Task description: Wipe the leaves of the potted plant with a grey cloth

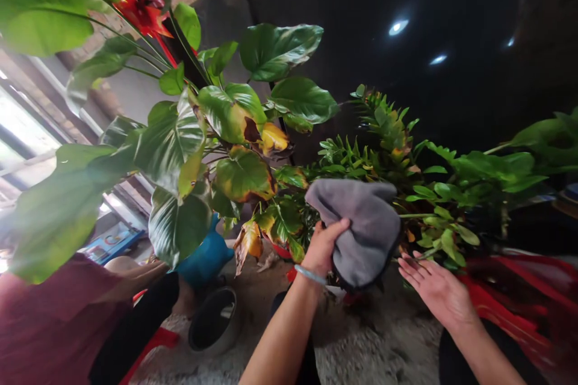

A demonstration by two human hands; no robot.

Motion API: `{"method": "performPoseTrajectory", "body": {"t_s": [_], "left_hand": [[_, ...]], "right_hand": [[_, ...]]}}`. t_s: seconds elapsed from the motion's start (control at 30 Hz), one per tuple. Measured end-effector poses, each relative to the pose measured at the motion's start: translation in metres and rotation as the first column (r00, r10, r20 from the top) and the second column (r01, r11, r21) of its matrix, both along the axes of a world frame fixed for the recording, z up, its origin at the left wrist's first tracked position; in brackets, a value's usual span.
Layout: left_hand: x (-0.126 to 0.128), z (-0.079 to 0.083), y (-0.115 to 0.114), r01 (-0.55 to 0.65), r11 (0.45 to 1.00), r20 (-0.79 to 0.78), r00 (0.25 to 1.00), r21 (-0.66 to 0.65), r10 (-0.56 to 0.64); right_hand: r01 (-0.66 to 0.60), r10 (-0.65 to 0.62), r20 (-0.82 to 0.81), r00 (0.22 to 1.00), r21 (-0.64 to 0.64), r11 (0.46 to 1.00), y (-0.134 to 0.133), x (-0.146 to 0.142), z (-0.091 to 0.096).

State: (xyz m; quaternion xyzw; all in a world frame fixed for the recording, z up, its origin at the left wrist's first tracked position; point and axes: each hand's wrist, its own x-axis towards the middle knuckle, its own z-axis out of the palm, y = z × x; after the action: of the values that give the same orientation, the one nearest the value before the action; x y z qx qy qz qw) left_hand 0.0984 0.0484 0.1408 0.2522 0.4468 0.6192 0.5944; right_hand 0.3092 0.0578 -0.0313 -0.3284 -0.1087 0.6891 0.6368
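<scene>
Cloth (361, 222) in fingers (336, 230), blue item (112, 243) perhaps lettered

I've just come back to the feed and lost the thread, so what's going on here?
A person's left hand is gripping a grey cloth in front of some leafy plants. The right hand is open, palm showing, close to the low green leaves; I can't tell whether it touches them. Some leaves left of the cloth are yellowed and browned. Off to the left, another person in a dark red top is near a bucket.
</scene>
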Motion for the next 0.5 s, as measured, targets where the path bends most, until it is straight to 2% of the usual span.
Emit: {"method": "performPoseTrajectory", "body": {"t_s": [0.07,0.13,0.2,0.27,0.3,0.37,0.43,0.5], "left_hand": [[0.005,0.007,0.015,-0.084,0.995,0.025,0.996,0.052,0.083],[0.012,-0.005,0.011,-0.097,0.995,-0.024,0.995,-0.008,0.097],[0.018,-0.029,-0.008,0.008,0.991,-0.118,0.993,-0.136,-0.024],[0.020,-0.049,-0.030,0.194,0.951,-0.161,0.958,-0.241,-0.236],[0.019,-0.053,-0.039,0.264,0.928,-0.162,0.936,-0.264,-0.313],[0.015,-0.046,-0.042,0.299,0.922,-0.152,0.928,-0.244,-0.341],[0.009,-0.021,-0.028,0.207,0.967,-0.131,0.965,-0.148,-0.227],[0.003,0.008,-0.004,0.050,0.998,-0.079,0.996,-0.027,-0.052]], "right_hand": [[0.010,-0.009,-0.005,1.000,0.021,1.000,0.001,-0.001,-0.001],[0.021,-0.021,-0.012,1.000,0.026,0.999,0.003,-0.003,-0.002],[0.040,-0.040,-0.015,0.999,0.007,0.999,0.004,-0.004,-0.002],[0.043,-0.044,-0.006,0.999,-0.018,0.999,0.004,-0.004,-0.002],[0.043,-0.043,0.008,0.999,-0.032,0.999,0.004,-0.003,-0.001],[0.049,-0.047,0.034,0.998,-0.050,0.998,0.004,-0.003,-0.001],[0.051,-0.050,0.033,0.998,-0.037,0.998,0.004,-0.002,-0.003],[0.042,-0.042,0.008,0.999,0.001,0.999,0.005,-0.002,-0.005]]}}
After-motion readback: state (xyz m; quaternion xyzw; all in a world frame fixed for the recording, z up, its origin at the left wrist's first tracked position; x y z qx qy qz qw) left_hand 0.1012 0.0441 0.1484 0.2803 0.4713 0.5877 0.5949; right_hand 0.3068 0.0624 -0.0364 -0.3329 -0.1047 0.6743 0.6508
